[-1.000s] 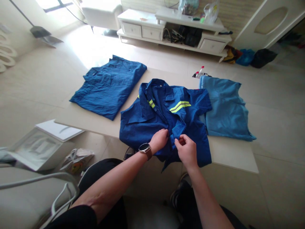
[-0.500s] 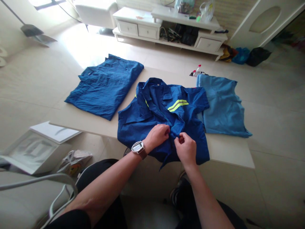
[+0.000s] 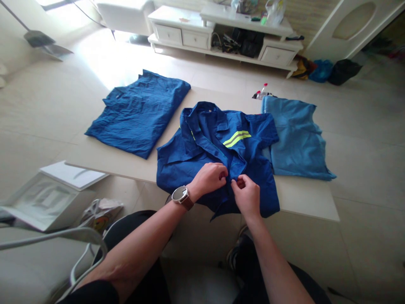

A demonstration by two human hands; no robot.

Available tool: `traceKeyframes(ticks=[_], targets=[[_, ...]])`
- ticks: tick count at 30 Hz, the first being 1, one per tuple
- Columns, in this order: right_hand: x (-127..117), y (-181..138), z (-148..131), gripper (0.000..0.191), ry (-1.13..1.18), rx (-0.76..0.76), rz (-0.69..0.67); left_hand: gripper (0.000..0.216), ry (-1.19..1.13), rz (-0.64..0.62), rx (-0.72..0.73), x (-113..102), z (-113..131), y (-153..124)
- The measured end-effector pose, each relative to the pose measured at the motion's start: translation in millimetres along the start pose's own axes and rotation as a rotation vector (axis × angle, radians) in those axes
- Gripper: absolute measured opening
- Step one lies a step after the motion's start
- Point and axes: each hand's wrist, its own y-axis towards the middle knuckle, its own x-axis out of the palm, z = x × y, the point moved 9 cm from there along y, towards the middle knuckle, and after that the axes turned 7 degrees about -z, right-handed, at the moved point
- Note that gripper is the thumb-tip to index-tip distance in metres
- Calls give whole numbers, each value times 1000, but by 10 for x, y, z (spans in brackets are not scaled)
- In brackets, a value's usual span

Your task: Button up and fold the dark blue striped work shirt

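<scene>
A dark blue work jacket [image 3: 183,169] with a yellow and grey reflective stripe lies on the table, collar away from me, its lower edge hanging over the near side. My left hand [image 3: 210,179], with a watch at the wrist, is closed on the jacket's front edge near the middle. Just to its right, my right hand [image 3: 246,192] pinches the same front opening between thumb and fingers. Any button or fastener there is too small or hidden to see.
A blue garment [image 3: 139,114] lies folded at the left, a lighter blue one [image 3: 297,137] at the right, on the pale table [image 3: 310,198]. Small bottles [image 3: 262,90] stand beyond. An open white box [image 3: 47,198] sits at the lower left; a white cabinet [image 3: 196,40] stands behind.
Both hands stay on the jacket's front with only slight finger shifts; the left wrist has turned a little. The whole view has shifted slightly.
</scene>
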Motion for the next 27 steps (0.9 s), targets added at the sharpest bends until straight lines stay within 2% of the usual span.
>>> traceKeyframes(ticks=[3,8,14,18,22,27], targets=[[58,0,-15,25,53,0,-34,17,-8,-41,30,65,38,8],[140,14,4,30,162,16,-68,16,-70,-36,41,90,20,7],[216,34,100,29,255,26,-113,36,-160,-30,29,75,-14,-16],[238,46,106,28,258,16,-148,37,-165,-14,34,62,-14,-27],[199,51,31,25,213,-6,-129,37,-200,24,-7,71,-60,-32],[183,57,-24,23,154,-29,-118,38,-339,58,-71,131,-122,-33]])
